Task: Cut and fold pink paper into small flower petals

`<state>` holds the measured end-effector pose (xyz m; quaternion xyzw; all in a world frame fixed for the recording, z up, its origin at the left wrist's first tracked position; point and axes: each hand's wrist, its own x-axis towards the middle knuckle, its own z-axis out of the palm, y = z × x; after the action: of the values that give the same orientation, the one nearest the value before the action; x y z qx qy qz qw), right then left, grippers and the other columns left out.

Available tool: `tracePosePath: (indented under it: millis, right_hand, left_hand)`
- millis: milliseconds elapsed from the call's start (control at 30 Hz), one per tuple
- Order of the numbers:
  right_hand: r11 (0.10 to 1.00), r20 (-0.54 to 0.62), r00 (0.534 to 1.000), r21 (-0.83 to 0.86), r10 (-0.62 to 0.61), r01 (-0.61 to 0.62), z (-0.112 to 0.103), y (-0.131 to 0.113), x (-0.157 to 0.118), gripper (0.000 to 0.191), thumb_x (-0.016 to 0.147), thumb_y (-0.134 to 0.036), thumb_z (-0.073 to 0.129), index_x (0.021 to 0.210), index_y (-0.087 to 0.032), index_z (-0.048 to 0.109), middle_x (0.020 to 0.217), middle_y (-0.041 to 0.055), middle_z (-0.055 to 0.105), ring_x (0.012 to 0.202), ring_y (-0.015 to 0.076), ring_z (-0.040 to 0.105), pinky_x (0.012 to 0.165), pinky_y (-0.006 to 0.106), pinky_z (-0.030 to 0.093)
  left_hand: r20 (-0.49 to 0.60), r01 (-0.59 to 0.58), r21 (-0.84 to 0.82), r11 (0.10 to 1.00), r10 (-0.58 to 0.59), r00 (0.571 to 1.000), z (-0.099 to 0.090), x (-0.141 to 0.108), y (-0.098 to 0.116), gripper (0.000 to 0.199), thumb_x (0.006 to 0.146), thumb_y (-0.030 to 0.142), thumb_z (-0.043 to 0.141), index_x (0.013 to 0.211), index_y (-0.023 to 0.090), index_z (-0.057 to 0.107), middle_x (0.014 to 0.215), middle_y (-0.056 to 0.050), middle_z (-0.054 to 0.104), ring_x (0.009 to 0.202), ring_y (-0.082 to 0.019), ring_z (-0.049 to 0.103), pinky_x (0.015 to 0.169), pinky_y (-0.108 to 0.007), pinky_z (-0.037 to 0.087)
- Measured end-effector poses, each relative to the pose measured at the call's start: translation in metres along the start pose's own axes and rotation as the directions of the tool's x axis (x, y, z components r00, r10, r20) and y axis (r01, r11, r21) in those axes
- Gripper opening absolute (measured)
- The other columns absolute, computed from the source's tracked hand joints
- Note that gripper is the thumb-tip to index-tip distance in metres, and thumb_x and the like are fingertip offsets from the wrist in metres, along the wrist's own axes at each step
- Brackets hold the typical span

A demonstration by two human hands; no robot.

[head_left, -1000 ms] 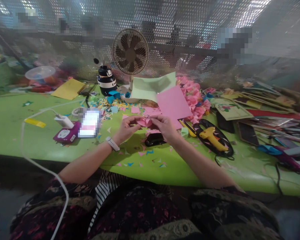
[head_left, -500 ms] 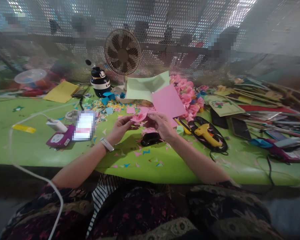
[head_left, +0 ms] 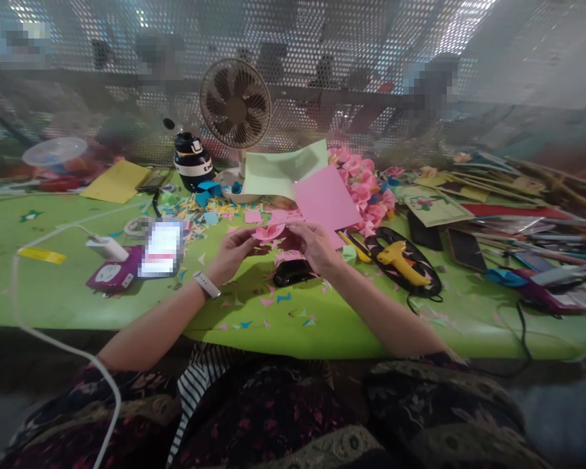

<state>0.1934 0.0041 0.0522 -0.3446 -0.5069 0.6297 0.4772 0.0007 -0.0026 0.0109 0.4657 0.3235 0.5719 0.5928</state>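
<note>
A pink paper flower (head_left: 269,232) is held up over the table between my two hands. My left hand (head_left: 235,253) pinches its left edge; a pale watch band circles that wrist. On the other side, the closed fingers of my right hand (head_left: 315,246) grip the flower's right edge. Below them a small black object (head_left: 293,272) lies among pink paper scraps. Behind my hands rest a pink sheet (head_left: 326,197) and a pale green sheet (head_left: 286,171), beside a pile of pink paper flowers (head_left: 361,185).
A yellow glue gun (head_left: 403,264) and a yellow cutter (head_left: 355,247) lie to the right. Left are a lit phone (head_left: 161,247), a purple box (head_left: 114,273) and a white cable (head_left: 53,339). A fan (head_left: 236,104) and a dark bottle (head_left: 193,163) stand behind.
The whole view has shifted slightly. Both hands keep their hold on the pink paper flower, whose petals look tilted a little differently.
</note>
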Motion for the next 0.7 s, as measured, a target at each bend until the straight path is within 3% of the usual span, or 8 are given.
tracePosePath:
  millis: [200,467,633,700]
  right_hand:
    - [0.999,0.016,1.000,-0.050,0.016,-0.015,0.002,-0.006,-0.004,0.014,0.084,-0.030,0.069,0.081,-0.017,0.073,0.081,0.0038,0.074,0.065,0.0091,0.066,0.063,0.021,0.055]
    - [0.996,0.013,0.999,-0.083,0.044,-0.043,0.000,-0.001,0.001,0.006,0.075,-0.021,0.071,0.081,-0.018,0.071,0.074,-0.0007,0.072,0.060,0.0078,0.065,0.060,0.020,0.054]
    - [0.976,0.075,0.996,-0.216,0.044,-0.027,-0.002,0.004,0.004,0.025,0.075,-0.010,0.065,0.097,-0.019,0.070,0.076,-0.0008,0.072,0.063,0.0095,0.067,0.061,0.022,0.055]
    - [0.958,0.099,0.995,-0.286,0.003,0.026,-0.003,0.006,0.005,0.025,0.075,-0.007,0.063,0.095,-0.018,0.071,0.078,-0.0005,0.072,0.066,0.0100,0.067,0.064,0.022,0.055]
  left_hand:
    - [-0.010,0.000,0.030,1.000,0.001,1.000,0.001,-0.001,0.001,0.039,0.065,0.043,0.086,0.092,0.018,0.075,0.092,-0.005,0.077,0.070,-0.016,0.072,0.073,-0.031,0.063]
    - [-0.027,-0.071,0.165,0.984,0.077,0.997,0.003,-0.004,0.005,0.038,0.070,0.046,0.081,0.094,0.017,0.074,0.091,-0.006,0.077,0.071,-0.016,0.072,0.074,-0.033,0.062]
    - [0.009,-0.180,0.289,0.940,0.185,0.983,0.001,-0.003,0.004,0.033,0.074,0.038,0.078,0.097,0.016,0.076,0.088,-0.007,0.076,0.072,-0.016,0.071,0.073,-0.031,0.061]
    - [0.033,-0.230,0.345,0.910,0.233,0.972,0.000,-0.002,0.004,0.029,0.075,0.033,0.077,0.098,0.016,0.077,0.088,-0.007,0.076,0.073,-0.016,0.070,0.072,-0.031,0.061]
